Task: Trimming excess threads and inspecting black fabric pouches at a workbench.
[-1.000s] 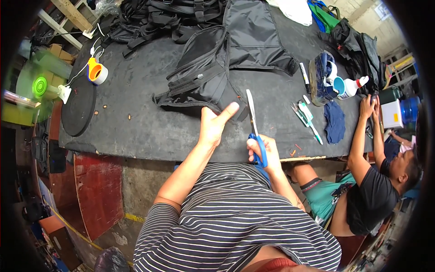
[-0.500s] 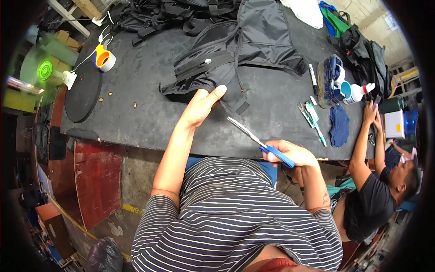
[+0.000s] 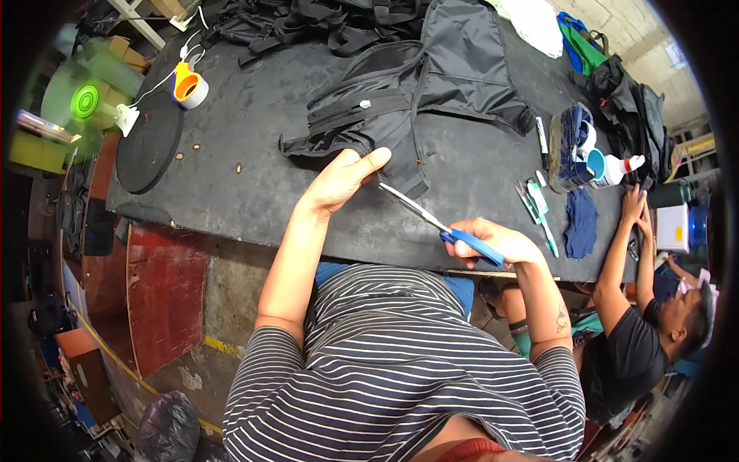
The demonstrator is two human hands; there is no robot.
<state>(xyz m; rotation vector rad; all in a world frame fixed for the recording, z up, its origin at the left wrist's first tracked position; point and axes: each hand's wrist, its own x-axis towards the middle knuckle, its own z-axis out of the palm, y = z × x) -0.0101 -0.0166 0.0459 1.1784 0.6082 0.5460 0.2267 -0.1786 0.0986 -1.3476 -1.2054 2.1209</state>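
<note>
The left hand (image 3: 342, 179) lies flat with fingers together on the lower edge of the black bag (image 3: 385, 108), which sits in the middle of the dark table (image 3: 254, 154). The right hand (image 3: 493, 242) is closed around the blue handles of the scissors (image 3: 439, 223) (blades pointing toward the bag) near the table's front edge.

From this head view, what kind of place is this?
Probably a small bag-making or sewing workshop. A long dark worktable carries black bag pieces; the right hand holds blue-handled scissors, the left hand rests by the fabric, and another person works alongside.
</note>
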